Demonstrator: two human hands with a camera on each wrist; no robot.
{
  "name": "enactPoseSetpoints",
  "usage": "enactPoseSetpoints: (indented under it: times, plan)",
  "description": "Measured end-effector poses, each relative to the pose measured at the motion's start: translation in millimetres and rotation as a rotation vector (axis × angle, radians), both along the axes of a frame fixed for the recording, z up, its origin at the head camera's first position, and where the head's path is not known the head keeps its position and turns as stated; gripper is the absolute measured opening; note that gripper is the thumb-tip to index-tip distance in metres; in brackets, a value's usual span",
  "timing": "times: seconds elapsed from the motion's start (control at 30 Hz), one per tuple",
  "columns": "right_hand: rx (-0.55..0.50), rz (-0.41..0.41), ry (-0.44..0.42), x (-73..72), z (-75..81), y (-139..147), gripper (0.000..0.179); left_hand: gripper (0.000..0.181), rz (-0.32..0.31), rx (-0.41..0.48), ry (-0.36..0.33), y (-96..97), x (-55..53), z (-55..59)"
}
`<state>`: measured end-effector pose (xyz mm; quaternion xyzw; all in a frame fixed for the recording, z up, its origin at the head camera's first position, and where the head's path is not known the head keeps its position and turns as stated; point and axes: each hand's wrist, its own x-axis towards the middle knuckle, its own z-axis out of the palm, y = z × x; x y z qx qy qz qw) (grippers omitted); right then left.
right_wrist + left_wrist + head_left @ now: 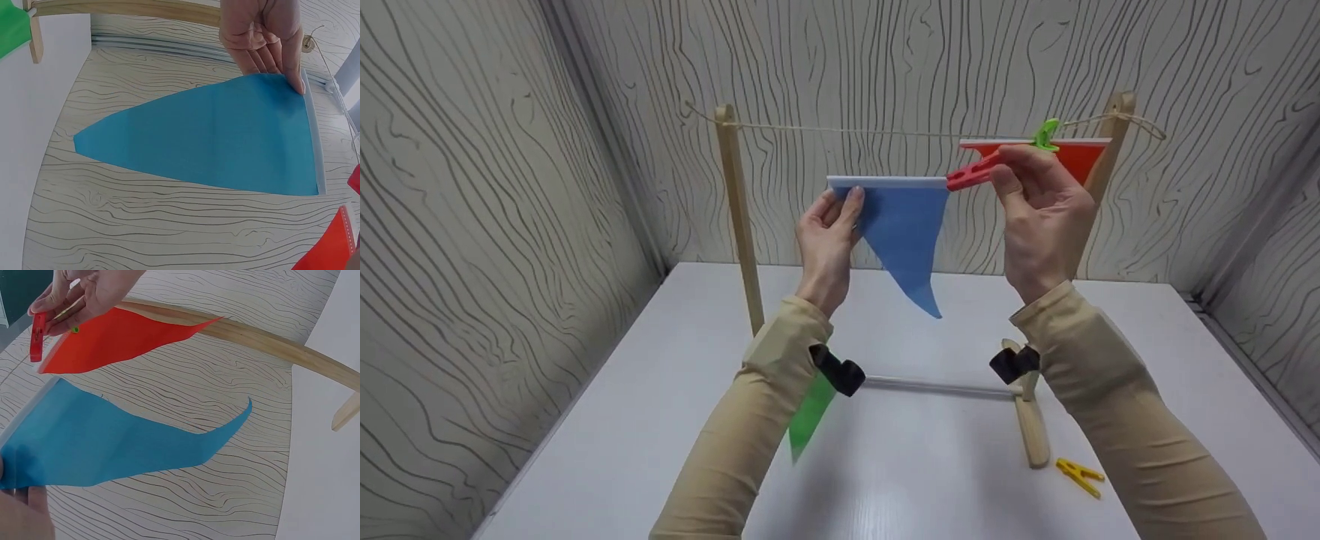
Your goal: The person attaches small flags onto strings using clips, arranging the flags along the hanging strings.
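One blue pennant point(911, 232) hung in the air in front of and below a string point(847, 131), its curved tip pointing down toward the white surface point(930, 465). The left hand point(831, 240) had its grip closed on it, thumb and fingers pinching the upper left corner just under the white band point(889, 182). The right hand point(1046, 217) also had its grip closed, pinching a red clothespin point(973, 172) between thumb and fingers. From the head, the pin seemed to meet the band's right end, but the left wrist view showed the two apart.

The string ran between a left post point(741, 225) and a right post point(1104, 180), both wooden. Near the latter, a red pennant point(1078, 155) hung from the string by a green clip point(1045, 136). Low between the posts stretched a thin rod point(937, 387). A green pennant point(810, 420) showed partly behind the left sleeve point(735, 450), and a yellow clip point(1080, 477) lay on the surface beside the right sleeve point(1155, 450).
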<state>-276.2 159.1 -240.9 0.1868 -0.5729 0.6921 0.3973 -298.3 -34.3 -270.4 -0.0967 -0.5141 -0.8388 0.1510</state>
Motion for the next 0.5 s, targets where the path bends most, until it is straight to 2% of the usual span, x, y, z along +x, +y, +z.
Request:
enactPoseSetpoints:
  times: [0.1, 0.3, 0.5]
  plan:
    - [0.046, -0.028, 0.046, -1.0, 4.5, -4, 0.022, 0.034, 0.003, 0.007, 0.013, -0.4, -1.2, 3.4]
    - [0.058, 0.001, 0.193, -6.2, 12.6, -15, 0.017, 0.033, 0.013, 0.025, 0.025, -0.5, -2.8, 7.9]
    - [0.073, -0.028, 0.237, -9.6, 23.5, -23, 0.015, 0.034, 0.015, 0.022, 0.025, 1.7, -3.3, 12.5]
